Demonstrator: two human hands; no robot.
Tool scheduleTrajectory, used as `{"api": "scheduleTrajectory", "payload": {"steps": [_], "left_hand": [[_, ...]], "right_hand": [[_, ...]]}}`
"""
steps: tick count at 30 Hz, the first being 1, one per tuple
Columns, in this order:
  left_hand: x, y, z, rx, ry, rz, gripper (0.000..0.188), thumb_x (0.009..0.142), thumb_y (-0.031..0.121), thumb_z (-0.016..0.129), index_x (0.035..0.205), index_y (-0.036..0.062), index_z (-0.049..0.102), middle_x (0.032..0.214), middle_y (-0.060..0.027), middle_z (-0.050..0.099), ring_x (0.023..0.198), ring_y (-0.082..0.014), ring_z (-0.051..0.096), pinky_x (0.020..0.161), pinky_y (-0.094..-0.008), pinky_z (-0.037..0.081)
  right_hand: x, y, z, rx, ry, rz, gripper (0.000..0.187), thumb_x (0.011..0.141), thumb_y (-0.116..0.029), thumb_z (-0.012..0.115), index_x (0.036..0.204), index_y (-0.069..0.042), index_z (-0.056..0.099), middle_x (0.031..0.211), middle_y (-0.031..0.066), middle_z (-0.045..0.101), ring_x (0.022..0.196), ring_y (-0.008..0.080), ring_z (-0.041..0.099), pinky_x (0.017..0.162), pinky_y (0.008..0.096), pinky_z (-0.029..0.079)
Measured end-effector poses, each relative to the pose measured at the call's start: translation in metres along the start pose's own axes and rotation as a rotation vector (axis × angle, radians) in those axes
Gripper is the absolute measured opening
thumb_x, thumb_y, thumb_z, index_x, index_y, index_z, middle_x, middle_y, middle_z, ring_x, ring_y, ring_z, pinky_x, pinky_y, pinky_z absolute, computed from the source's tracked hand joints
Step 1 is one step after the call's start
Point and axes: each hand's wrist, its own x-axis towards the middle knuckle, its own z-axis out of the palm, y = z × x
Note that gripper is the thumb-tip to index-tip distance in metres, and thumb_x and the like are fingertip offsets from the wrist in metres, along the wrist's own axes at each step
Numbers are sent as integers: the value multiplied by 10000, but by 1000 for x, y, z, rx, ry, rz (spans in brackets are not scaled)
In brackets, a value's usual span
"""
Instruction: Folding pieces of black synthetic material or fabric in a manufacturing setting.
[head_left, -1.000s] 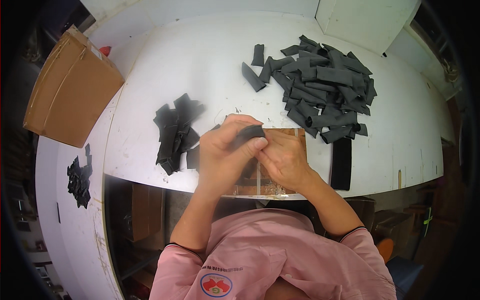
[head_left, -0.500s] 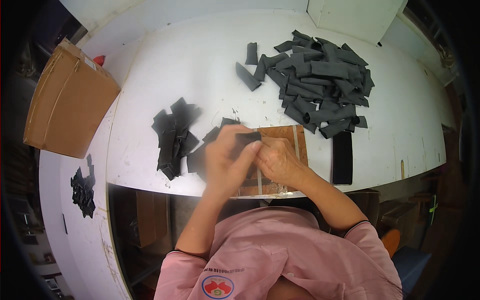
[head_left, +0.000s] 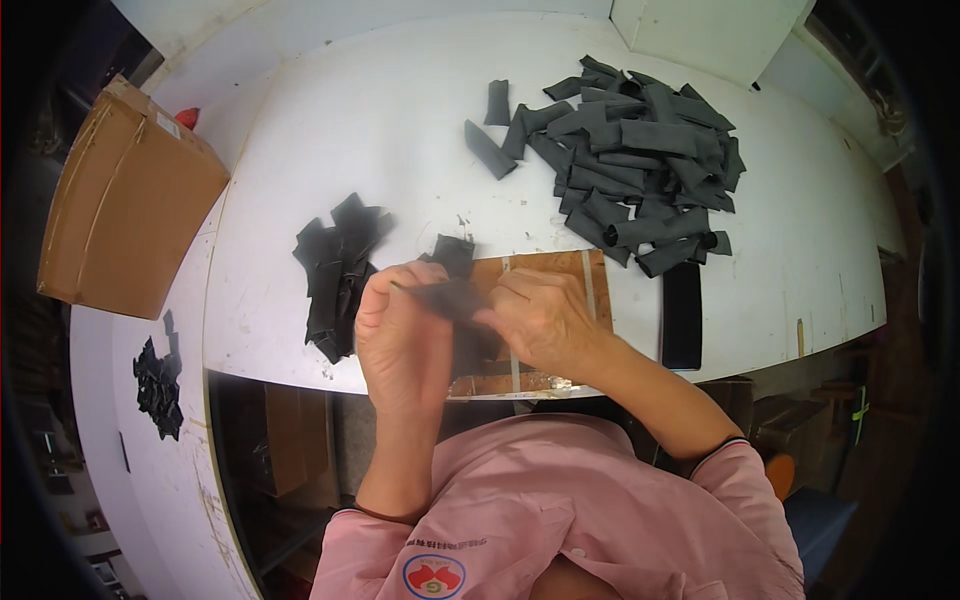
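Note:
A small dark grey fabric piece [head_left: 447, 297], smeared by motion, spans the gap between my two hands above the table. My left hand [head_left: 402, 335] is palm up with its fingers curled at the piece's left end. The right hand [head_left: 545, 318] pinches the other end between thumb and fingers. Below them lies a brown board [head_left: 555, 263] with pale strips across it. More dark pieces [head_left: 455, 253] lie just beyond my left hand, partly hidden by it. Left of that hand is a heap of flat black fabric pieces [head_left: 335, 270].
A large pile of dark grey fabric tubes [head_left: 650, 160] covers the table's far right. A long black strip [head_left: 682, 318] lies right of the board. At the left stand a cardboard box [head_left: 130, 205] and a small black heap [head_left: 158, 390]. The white table's [head_left: 300, 374] front edge is close to me.
My left hand has shifted left and turned palm up, away from the right hand. The fabric piece now stretches between them. The view has shifted slightly.

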Motion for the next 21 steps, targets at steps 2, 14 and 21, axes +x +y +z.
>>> {"api": "scheduleTrajectory", "payload": {"steps": [2, 14, 21], "left_hand": [[0, 1, 2, 74, -4, -2, 73, 843, 78, 508, 836, 7, 526, 852, -100, 548, 790, -169, 502, 770, -295, 410], [9, 18, 4, 796, 54, 175, 114, 836, 78, 526, 875, -22, 565, 830, -75, 584, 752, -109, 523, 700, -221, 397], [17, -4, -97, 1744, 96, 104, 267, 731, 100, 604, 966, -13, 546, 838, -167, 568, 786, -266, 549, 688, -351, 427]], "right_hand": [[-4, 3, 3, -8, 5, 12, 234, 720, -180, 621, 604, -34, 480, 577, 82, 466, 542, 244, 506, 467, 341, 402], [23, -6, -38, 99, -78, 3, 256, 761, -223, 596, 620, -35, 496, 571, 98, 480, 511, 276, 507, 459, 356, 399], [6, 63, -45, 715, 411, 815, 352, 862, -338, 471, 713, -33, 564, 516, -36, 433, 457, 38, 378, 442, 181, 301]]}}
